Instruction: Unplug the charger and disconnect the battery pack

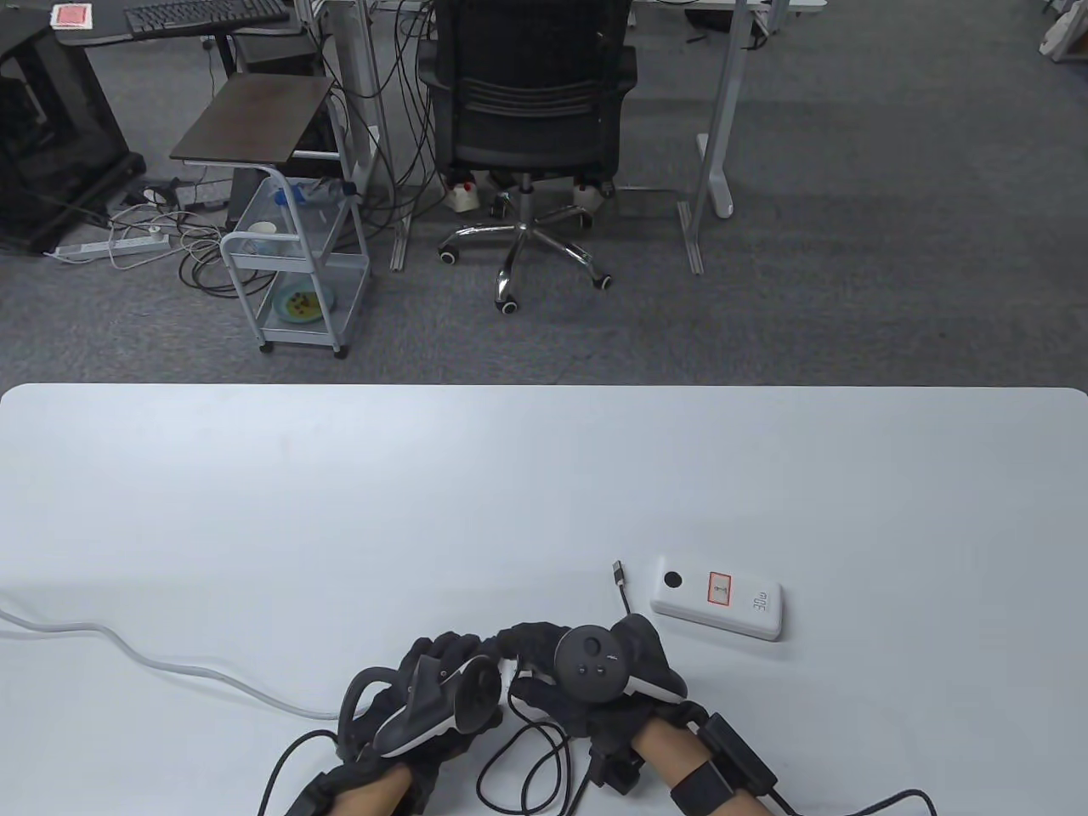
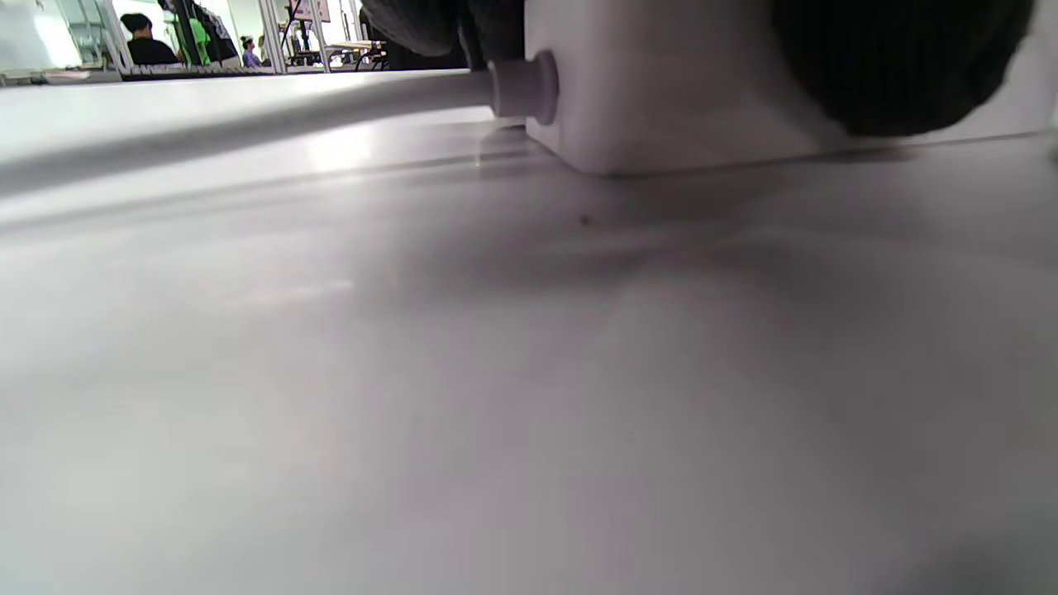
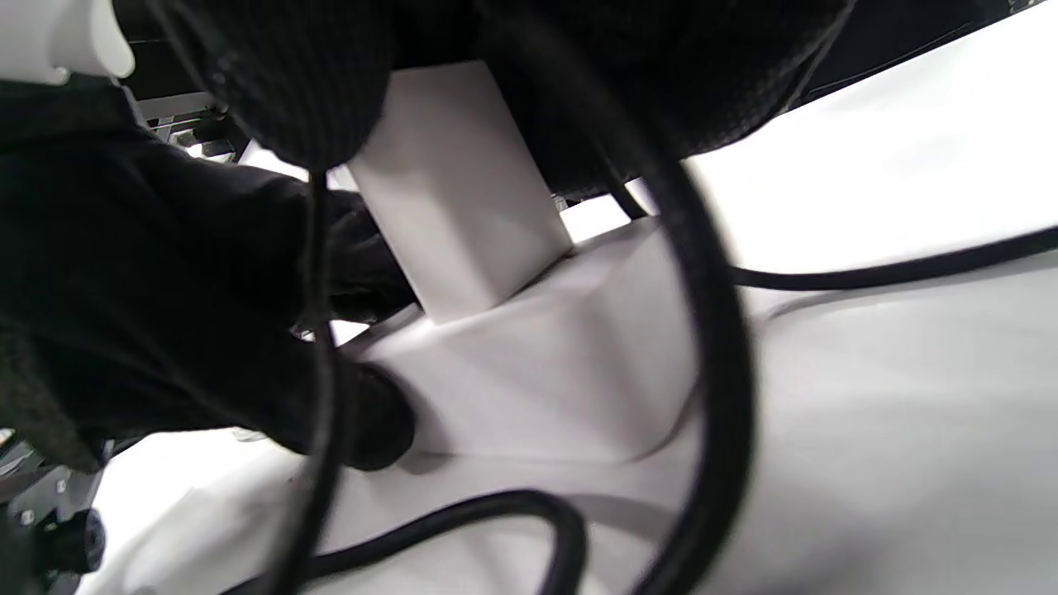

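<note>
A white charger (image 3: 463, 207) stands plugged in a white socket block (image 3: 562, 380). My right hand (image 1: 531, 646) grips the charger from above; its fingers (image 3: 314, 74) wrap its top. My left hand (image 1: 450, 650) holds the socket block down, with fingers (image 3: 190, 330) at its side; the left wrist view shows the block (image 2: 661, 91) under a gloved finger (image 2: 901, 66). The white battery pack (image 1: 718, 597) lies flat to the right of the hands. The black cable's free plug (image 1: 619, 574) lies just left of it, apart from it.
The socket block's white cord (image 1: 127, 650) runs off the table's left edge; it also shows in the left wrist view (image 2: 248, 111). Black cable (image 1: 527, 765) loops between my wrists at the table's near edge (image 1: 170, 812). An office chair (image 1: 527, 110) stands beyond the table.
</note>
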Demonstrator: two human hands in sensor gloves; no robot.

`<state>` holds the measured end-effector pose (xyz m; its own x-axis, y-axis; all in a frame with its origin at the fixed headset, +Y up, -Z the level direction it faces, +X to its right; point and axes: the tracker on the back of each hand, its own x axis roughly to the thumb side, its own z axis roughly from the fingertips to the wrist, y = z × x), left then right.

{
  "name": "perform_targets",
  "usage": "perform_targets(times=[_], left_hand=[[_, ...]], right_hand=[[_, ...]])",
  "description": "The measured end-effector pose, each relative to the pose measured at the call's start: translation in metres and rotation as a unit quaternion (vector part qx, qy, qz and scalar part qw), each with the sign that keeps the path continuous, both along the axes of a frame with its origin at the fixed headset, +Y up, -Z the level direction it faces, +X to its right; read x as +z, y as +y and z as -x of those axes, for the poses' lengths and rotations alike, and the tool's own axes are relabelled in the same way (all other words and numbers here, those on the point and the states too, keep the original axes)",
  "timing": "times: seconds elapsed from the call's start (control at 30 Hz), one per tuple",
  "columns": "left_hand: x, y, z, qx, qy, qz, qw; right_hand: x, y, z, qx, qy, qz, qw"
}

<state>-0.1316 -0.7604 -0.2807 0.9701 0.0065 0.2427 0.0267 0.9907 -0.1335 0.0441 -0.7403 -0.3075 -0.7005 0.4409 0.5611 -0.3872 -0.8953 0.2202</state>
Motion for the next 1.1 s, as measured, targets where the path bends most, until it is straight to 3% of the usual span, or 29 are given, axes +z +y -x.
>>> perform_targets(times=[0.13, 0.27, 0.73, 0.93, 1.1], left_hand=[[0.000, 0.001, -0.001, -0.006, 0.001, 0.001, 1.000], [0.001, 0.002, -0.004, -0.020, 0.006, 0.005, 1.000], [0.004, 0.003, -0.008, -0.052, 0.002, -0.007, 0.999], [0.003, 0.003, -0.007, -0.049, 0.002, 0.004, 0.999], [0.001, 0.004, -0.007, -0.044, 0.006, 0.012, 0.999]], right_hand=[[0.001, 0.000, 0.001, 0.010, -0.009, 0.007, 1.000], [0.005, -0.003, 0.002, 0.029, -0.029, -0.031, 0.999], [0.004, 0.001, 0.004, 0.047, -0.079, 0.014, 0.996], [0.012, -0.002, 0.008, 0.051, -0.099, -0.024, 0.993], [0.010, -0.001, 0.010, 0.036, -0.112, -0.008, 0.993]])
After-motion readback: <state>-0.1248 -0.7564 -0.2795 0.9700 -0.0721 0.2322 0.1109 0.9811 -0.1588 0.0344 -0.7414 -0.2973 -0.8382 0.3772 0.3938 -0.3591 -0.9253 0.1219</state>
